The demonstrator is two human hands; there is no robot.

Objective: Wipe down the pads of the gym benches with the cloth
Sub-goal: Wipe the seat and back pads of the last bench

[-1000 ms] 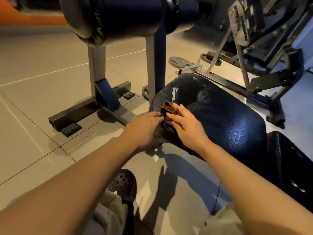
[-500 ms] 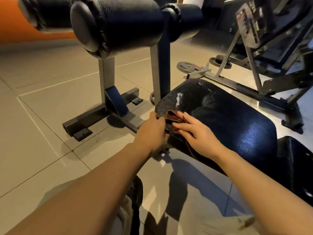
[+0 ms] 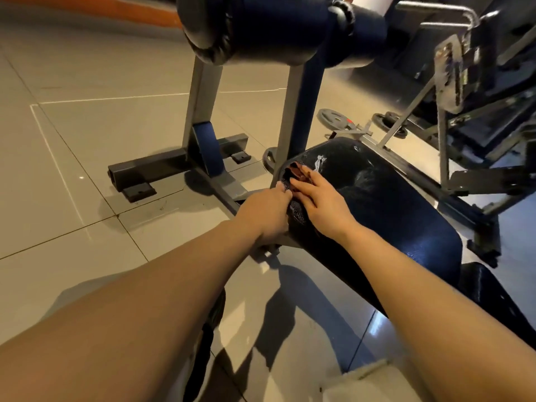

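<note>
My right hand (image 3: 324, 201) presses flat on the cloth (image 3: 297, 174) at the near-left end of the bench pad (image 3: 385, 204), whose long axis runs lower right, while my left hand (image 3: 268, 211) grips its edge.

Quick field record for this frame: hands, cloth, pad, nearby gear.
left hand: grips the near-left edge of the seat pad
right hand: fingers flat, pressing the cloth onto the pad
cloth: reddish-brown, bunched at the pad's front corner
seat pad: black, glossy, with a pale scuff near the cloth
roller pad: on uprights above the seat
weight plate: on the floor beyond
</note>
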